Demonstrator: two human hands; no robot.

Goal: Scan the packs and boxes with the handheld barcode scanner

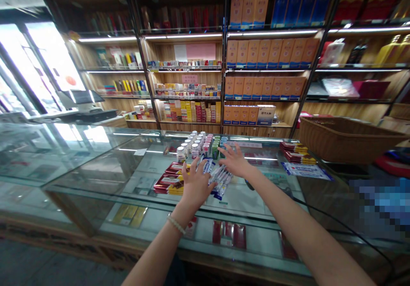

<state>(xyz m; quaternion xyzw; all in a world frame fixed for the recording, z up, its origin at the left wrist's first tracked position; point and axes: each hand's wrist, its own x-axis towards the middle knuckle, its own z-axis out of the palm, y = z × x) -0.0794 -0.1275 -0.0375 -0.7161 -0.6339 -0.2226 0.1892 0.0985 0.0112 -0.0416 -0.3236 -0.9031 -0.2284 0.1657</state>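
My left hand (196, 185), a beaded bracelet at its wrist, is over the glass counter with its fingers spread. It is between a pile of red and yellow wrapped packets (165, 182) and several long blue-and-silver packets (221, 179); whether it touches them I cannot tell. My right hand (236, 161) has its fingers apart, at the far end of the long packets. Just beyond the hands stand rows of small white-capped containers (181, 153), with pink, green (215, 149) and blue small packs to their right.
A brown woven basket (346, 138) stands at the counter's right, near more red and yellow packets (290, 153) and a blue-white packet (306, 170). A dark cable (339, 224) crosses the glass counter (134, 192). Lit shelves of boxes (269, 53) line the wall behind.
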